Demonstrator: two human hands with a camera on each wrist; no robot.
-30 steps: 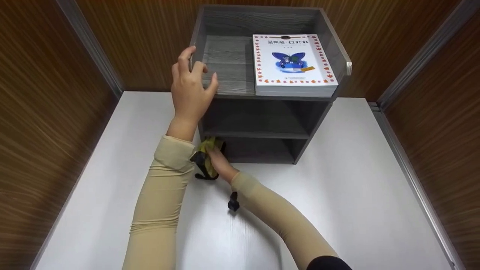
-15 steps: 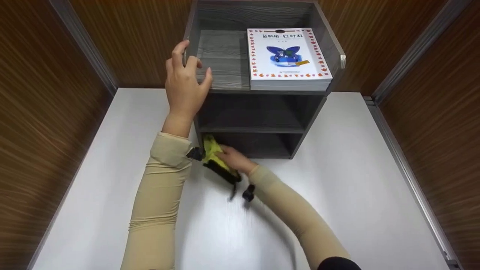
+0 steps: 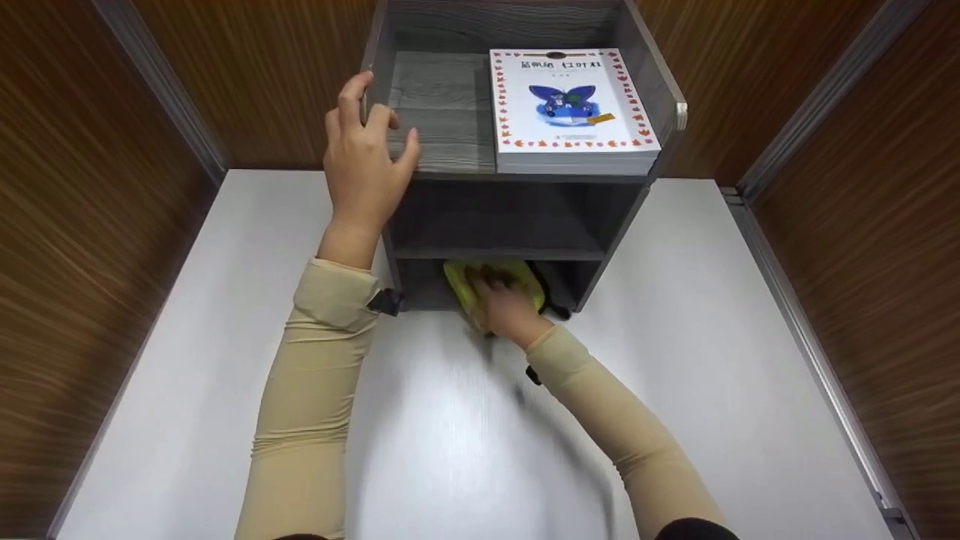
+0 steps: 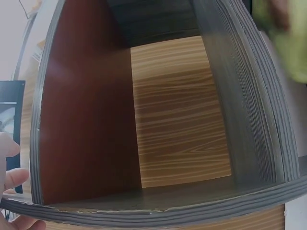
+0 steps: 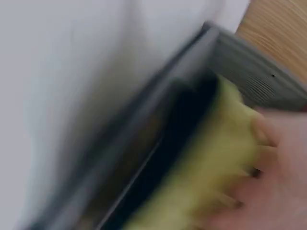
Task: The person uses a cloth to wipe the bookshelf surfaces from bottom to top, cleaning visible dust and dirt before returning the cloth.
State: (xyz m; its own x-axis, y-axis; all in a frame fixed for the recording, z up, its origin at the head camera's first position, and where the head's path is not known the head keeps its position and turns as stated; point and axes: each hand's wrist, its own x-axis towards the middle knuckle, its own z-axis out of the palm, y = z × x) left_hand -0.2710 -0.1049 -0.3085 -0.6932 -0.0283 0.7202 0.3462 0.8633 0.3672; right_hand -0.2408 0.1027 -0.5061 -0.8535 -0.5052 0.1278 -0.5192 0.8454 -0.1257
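Note:
A grey wood-grain shelf unit (image 3: pixel 442 127) has an open top tray and two compartments below. My left hand (image 3: pixel 364 169) grips the front of its left side panel, fingers bent on both sides of the board. Down at the lowest compartment, my right hand (image 3: pixel 517 311) holds a yellow cloth (image 3: pixel 459 277) with black edging, partly inside the opening. Fingers cover the middle of the cloth. In the right wrist view the cloth (image 5: pixel 216 158) is blurred, with curled fingers on it close to a grey board. Some left fingertips (image 4: pixel 17 177) show beside the shelf's corner in the left wrist view.
A stack of white picture books (image 3: pixel 574 97) with a blue butterfly cover lies on the right of the top tray. Brown wood-grain walls (image 3: pixel 97 225) enclose the white tabletop (image 3: pixel 442 450) on both sides and behind.
My right hand has moved the yellow cloth rightward along the lowest compartment, from its left side towards the middle, and the cloth is more spread. My left hand keeps its place on the shelf.

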